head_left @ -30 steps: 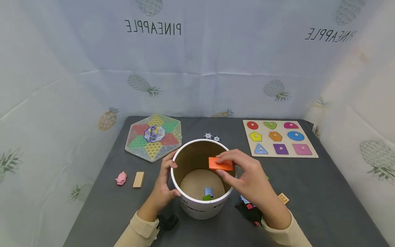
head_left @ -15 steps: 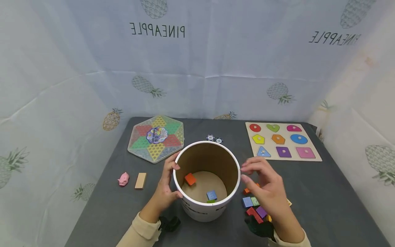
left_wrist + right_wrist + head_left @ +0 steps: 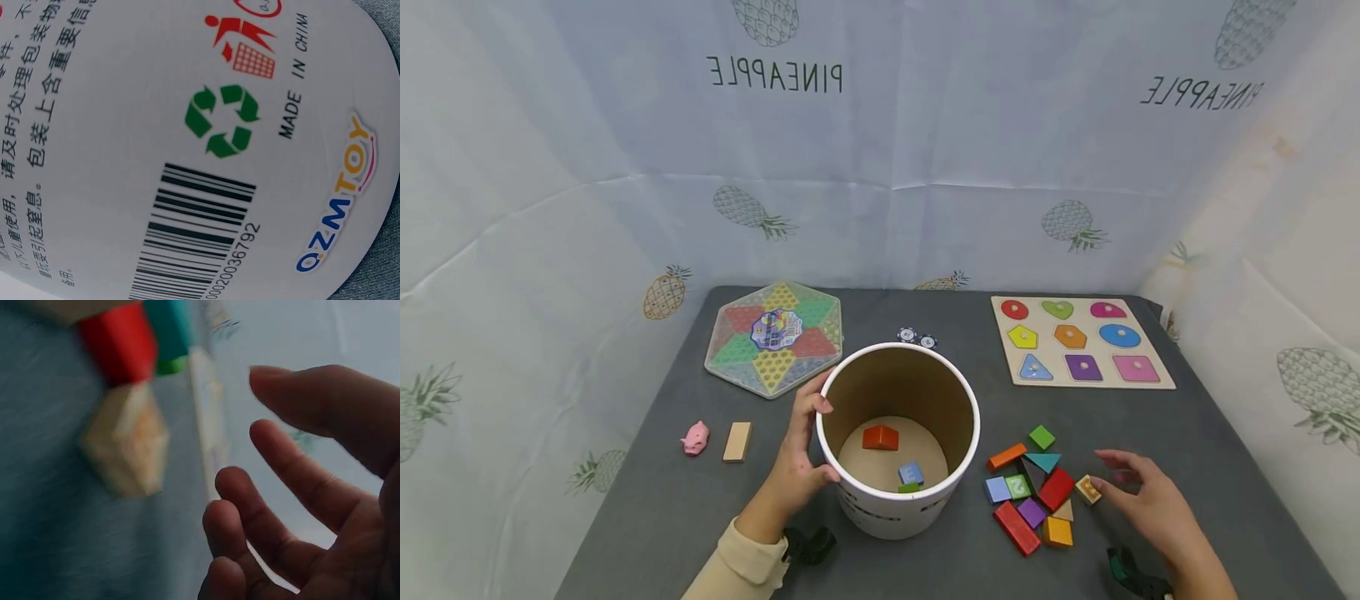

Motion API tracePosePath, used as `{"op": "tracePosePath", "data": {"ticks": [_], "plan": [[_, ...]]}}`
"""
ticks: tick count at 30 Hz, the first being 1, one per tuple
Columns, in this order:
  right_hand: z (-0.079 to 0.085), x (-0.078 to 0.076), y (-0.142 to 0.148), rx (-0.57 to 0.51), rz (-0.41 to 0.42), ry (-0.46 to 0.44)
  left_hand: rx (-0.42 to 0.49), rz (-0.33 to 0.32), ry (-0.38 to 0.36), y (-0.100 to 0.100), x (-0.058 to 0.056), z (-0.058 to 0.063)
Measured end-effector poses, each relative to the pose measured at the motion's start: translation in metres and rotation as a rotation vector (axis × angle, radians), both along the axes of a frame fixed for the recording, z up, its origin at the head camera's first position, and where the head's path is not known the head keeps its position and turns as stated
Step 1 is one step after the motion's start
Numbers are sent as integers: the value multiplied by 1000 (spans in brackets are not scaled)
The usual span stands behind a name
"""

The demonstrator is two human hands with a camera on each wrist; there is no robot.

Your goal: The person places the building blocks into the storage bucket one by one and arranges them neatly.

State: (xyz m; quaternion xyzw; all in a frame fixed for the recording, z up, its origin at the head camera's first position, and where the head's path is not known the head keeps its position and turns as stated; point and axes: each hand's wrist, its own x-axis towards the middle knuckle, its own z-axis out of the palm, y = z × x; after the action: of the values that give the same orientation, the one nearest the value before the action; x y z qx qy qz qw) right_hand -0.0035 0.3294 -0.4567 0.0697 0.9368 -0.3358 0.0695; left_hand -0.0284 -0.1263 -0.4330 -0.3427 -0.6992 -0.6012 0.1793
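Observation:
My left hand [image 3: 793, 458] grips the side of a white cardboard bucket [image 3: 880, 512], fingers over its rim and thumb against the wall. Inside lie an orange block [image 3: 880, 437], a blue block [image 3: 911, 473] and a green one [image 3: 908, 488]. Printed text, a barcode and a recycling mark cover the bucket's wall [image 3: 125, 125] in the left wrist view. On the right, my right hand [image 3: 1153, 504] has its fingers spread and holds nothing. Its thumb tip is right by a small pale wooden block [image 3: 1087, 490], which looks blurred in the right wrist view.
Several coloured blocks, among them a red bar [image 3: 1017, 528] and an orange bar [image 3: 1006, 456], lie between bucket and right hand. A shape puzzle board [image 3: 1048, 337], two poker chips [image 3: 917, 338] and a hexagonal board game [image 3: 772, 337] sit behind. Left are a pink pig [image 3: 696, 438] and a tan plank [image 3: 737, 442].
The orange block has left my right hand and now lies inside the bucket. That hand has moved away to the right, beside the pale block. The left hand stays on the bucket.

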Motion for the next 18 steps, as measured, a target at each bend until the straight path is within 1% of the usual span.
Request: {"op": "tracePosePath", "data": {"ticks": [2,5,7,9,12,14,15,17,18], "plan": [[-16,-1,7,24,8,-54,0,2,-3,0,0,0],[-32,-3,9,36,16,-62,3,4,-2,-1,0,0],[-38,-2,7,60,15,-39,6,5,1,-1,0,0],[-38,-1,4,81,-22,-30,6,6,3,-1,0,0],[-29,2,1,74,-114,-39,8,-4,4,-1,0,0],[-16,3,-3,50,-175,-29,8,-7,-1,-1,0,0],[-8,3,-6,32,-191,-7,7,-8,-3,-1,0,-1],[11,3,-14,3,-179,70,7,-7,-7,-1,-1,-1],[21,2,-19,-10,-157,114,5,-4,-9,-1,-1,-2]]}}
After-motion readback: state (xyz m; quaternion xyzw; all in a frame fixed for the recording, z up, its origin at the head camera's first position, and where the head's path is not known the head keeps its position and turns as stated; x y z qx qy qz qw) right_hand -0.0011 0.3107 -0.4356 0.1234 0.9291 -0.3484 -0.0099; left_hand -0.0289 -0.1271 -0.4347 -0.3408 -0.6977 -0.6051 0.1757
